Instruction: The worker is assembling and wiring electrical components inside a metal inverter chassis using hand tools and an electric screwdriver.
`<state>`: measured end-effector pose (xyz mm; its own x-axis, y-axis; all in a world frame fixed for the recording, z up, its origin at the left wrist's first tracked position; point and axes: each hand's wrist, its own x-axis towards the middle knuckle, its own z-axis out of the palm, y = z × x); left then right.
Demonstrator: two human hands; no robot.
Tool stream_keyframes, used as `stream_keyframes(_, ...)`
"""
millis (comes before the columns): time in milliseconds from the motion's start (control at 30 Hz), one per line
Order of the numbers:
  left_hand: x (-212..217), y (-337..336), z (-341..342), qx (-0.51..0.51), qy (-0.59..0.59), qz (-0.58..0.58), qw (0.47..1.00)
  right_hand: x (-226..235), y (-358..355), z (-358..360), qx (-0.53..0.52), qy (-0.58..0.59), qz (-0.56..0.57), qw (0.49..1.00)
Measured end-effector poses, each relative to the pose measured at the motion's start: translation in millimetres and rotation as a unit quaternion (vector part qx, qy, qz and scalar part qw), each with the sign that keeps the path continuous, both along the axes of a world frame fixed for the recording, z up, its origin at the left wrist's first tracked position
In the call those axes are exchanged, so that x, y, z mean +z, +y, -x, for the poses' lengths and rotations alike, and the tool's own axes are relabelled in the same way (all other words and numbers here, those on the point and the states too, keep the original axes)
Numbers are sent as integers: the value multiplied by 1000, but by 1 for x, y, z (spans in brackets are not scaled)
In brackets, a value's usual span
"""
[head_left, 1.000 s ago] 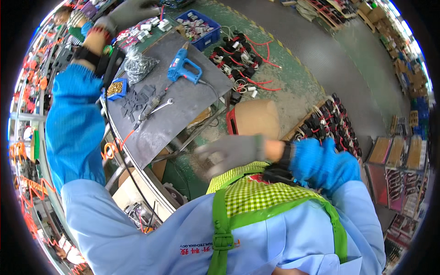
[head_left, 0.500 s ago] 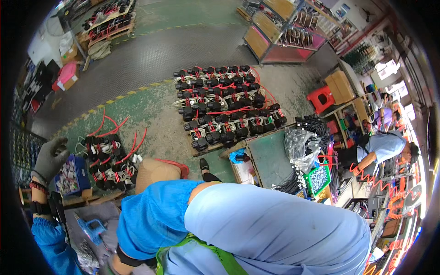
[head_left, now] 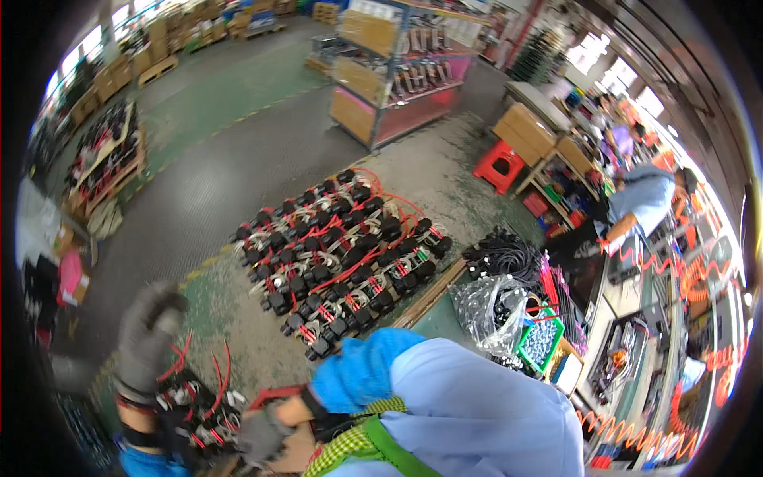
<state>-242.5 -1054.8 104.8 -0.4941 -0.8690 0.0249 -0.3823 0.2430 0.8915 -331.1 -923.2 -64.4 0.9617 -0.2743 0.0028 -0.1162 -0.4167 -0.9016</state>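
My left hand (head_left: 149, 338), in a grey glove, is raised at the lower left, blurred by motion. Its fingers bend loosely away from the thumb, and I see nothing held in them. Below and beside it, a small group of black cylindrical parts with red and white cables (head_left: 208, 409) sits low on the floor. My right hand (head_left: 262, 436), also gloved in grey, hangs low by a tan surface (head_left: 296, 451) and a red-edged thing (head_left: 276, 394). Its fingers are blurred, so their grip is unclear. A blue sleeve (head_left: 362, 370) covers part of my right arm.
Rows of black cabled parts (head_left: 342, 254) cover the floor ahead. At the right are a bench with a clear plastic bag (head_left: 486, 314), a green tray of small parts (head_left: 542, 340) and black cables (head_left: 509, 258). A co-worker (head_left: 642, 203), a red stool (head_left: 499, 165) and a rack (head_left: 389, 79) stand beyond.
The view has swung, so the floor rows lie further left and lower. My left hand now appears further right and lower. My right hand has come into view near the lower edge.
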Motion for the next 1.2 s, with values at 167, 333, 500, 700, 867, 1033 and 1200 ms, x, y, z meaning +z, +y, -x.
stream_keyframes(167,-149,14,80,-36,114,-262,958,-26,3,136,-98,5,-381,919)
stream_keyframes(333,-331,25,7,-21,-55,-365,929,-109,17,229,-390,191,-137,890)
stream_keyframes(500,-397,37,-122,44,-307,-382,871,-159,21,261,-510,137,-279,802)
stream_keyframes(700,-304,-14,-99,-163,-457,-153,861,-190,11,241,-460,192,-109,860)
stream_keyframes(867,-264,-69,-56,-109,-470,-99,870,-136,-32,241,-451,149,-210,854)
stream_keyframes(1033,-284,-116,-17,-115,-316,-93,937,-121,-93,254,-466,183,-151,853)
stream_keyframes(1200,-343,-173,-68,-199,-197,-176,944,-56,-193,222,-523,200,-154,814)
